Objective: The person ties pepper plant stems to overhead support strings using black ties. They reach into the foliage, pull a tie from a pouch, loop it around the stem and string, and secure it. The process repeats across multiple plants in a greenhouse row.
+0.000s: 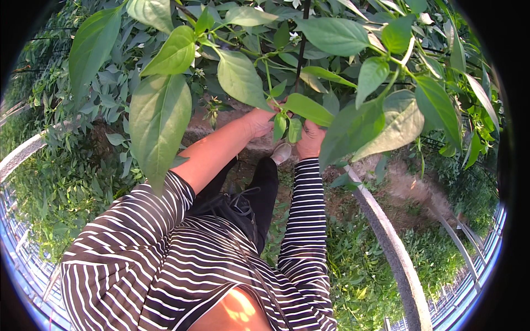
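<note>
My left hand (pixel 261 121) reaches in among the stems of a leafy pepper plant (pixel 242 76), its fingers partly covered by leaves. Close on its right, my right hand (pixel 311 136) is raised with curled fingers, beside small drooping leaves (pixel 295 130). Leaves hide the fingertips of both hands, so I cannot tell what they hold. A dark upright string (pixel 303 45) runs down through the foliage towards my hands. Large leaves hang close to the camera on both sides, and small white flowers show among the plants behind.
A curved, rough grey pole (pixel 387 244) rises at the right, and another pole (pixel 25 153) arches at the left. Dense plant rows flank a strip of bare soil (pixel 408 186). My shoe (pixel 281 153) stands on the ground below my hands. A dark bag (pixel 238 211) hangs at my waist.
</note>
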A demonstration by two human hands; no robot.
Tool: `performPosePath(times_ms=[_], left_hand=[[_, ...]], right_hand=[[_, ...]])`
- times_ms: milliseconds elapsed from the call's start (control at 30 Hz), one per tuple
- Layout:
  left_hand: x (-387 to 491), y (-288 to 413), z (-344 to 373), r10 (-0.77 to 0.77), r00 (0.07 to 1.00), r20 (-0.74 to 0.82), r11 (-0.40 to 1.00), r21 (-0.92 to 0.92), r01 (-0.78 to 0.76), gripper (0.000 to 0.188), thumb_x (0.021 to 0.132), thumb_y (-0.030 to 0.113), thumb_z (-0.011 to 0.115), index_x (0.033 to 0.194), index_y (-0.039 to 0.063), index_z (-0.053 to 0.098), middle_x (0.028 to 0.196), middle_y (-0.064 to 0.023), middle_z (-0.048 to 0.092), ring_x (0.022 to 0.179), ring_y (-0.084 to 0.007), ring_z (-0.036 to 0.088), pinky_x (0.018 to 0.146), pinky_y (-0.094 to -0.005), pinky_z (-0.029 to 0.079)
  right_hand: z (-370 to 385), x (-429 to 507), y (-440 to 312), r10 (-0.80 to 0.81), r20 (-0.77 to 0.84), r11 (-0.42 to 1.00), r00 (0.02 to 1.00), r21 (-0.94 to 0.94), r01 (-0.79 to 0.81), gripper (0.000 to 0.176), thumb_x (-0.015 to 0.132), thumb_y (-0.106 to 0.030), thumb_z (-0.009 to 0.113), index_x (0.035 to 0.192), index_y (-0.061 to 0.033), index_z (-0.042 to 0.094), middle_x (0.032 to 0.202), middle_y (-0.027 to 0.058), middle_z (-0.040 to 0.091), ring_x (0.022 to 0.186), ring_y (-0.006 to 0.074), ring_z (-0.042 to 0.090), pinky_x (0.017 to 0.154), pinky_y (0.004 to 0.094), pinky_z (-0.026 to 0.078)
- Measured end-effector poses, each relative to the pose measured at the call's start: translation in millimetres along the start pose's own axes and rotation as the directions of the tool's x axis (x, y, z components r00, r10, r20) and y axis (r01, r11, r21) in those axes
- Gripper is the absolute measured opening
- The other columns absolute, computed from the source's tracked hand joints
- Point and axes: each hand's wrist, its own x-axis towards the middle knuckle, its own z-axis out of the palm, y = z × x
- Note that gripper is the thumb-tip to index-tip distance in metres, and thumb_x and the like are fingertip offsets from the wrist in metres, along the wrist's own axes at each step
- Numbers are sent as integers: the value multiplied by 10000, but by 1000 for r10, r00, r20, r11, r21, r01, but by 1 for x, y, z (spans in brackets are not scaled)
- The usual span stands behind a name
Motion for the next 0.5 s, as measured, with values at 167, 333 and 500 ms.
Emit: performPosePath(times_ms=[167,333,500], left_hand=[[7,-8,-20,42,988,149,976,208,-73,298,829,43,695,1110,40,598,1013,-39,643,912,-143,634,776,-291,521],[2,-1,-5,53,978,201,981,170,-88,345,816,27,699,1140,44,581,1044,-39,637,948,-139,617,815,-295,508],[-8,6,14,105,981,162,954,264,-145,393,807,8,695,1175,48,562,1078,-39,631,976,-137,602,847,-295,496]], right_hand=[[4,6,-29,-217,110,950,970,-206,236,162,774,-32,702,936,-22,704,1029,85,682,991,197,607,871,317,462],[0,2,-29,222,77,875,972,424,-233,151,808,35,646,945,-21,677,984,67,684,945,160,603,844,297,474],[-4,-2,-28,335,140,633,932,699,-333,182,820,63,612,979,-22,639,944,64,663,859,143,607,766,280,500]])
